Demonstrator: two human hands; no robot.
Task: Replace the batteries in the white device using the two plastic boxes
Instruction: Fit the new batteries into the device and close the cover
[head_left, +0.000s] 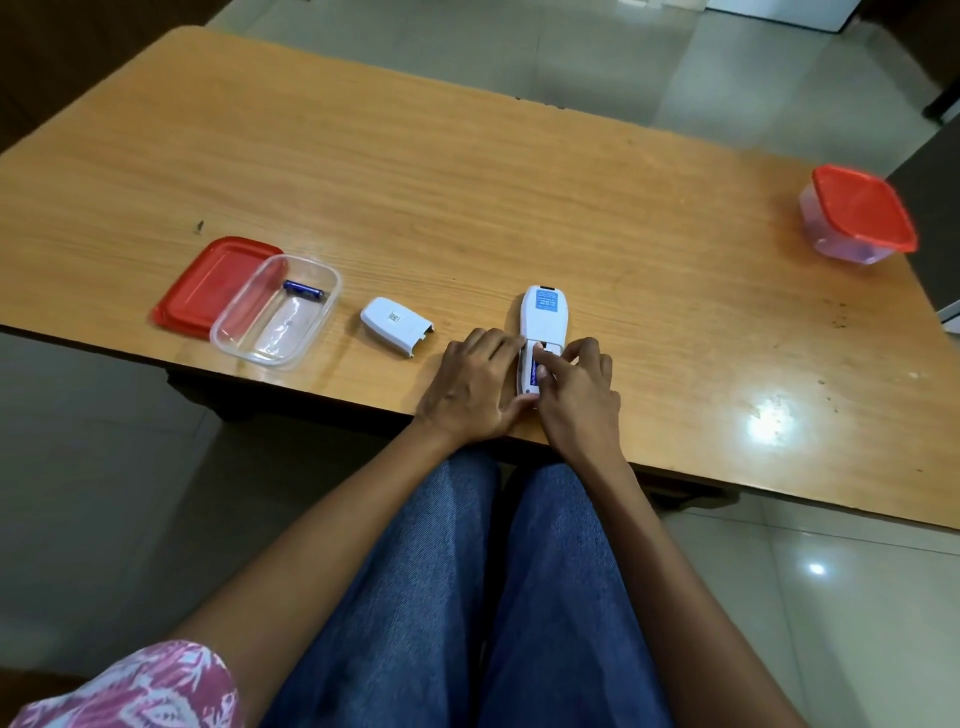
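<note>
Prying at a blue battery (531, 370) in the open compartment, the right hand (576, 400) pinches narrowly with fingertips while the left hand (470, 387) braces the white device (541, 319) flat near the table (467, 197) edge. At nine o'clock lie the battery cover (396, 323) and an open clear box (275, 312) holding one battery (303, 289), resting on its red lid (205, 283); at two o'clock, well apart, a lidded box (857, 215). Likely removing old cells; next, lift this one free.

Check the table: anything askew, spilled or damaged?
Nothing spilled or visibly broken. The open clear box sits tilted, one edge propped on its red lid, and overhangs the table edge. It holds one battery. The battery cover lies detached beside the white device, as expected mid-swap.
</note>
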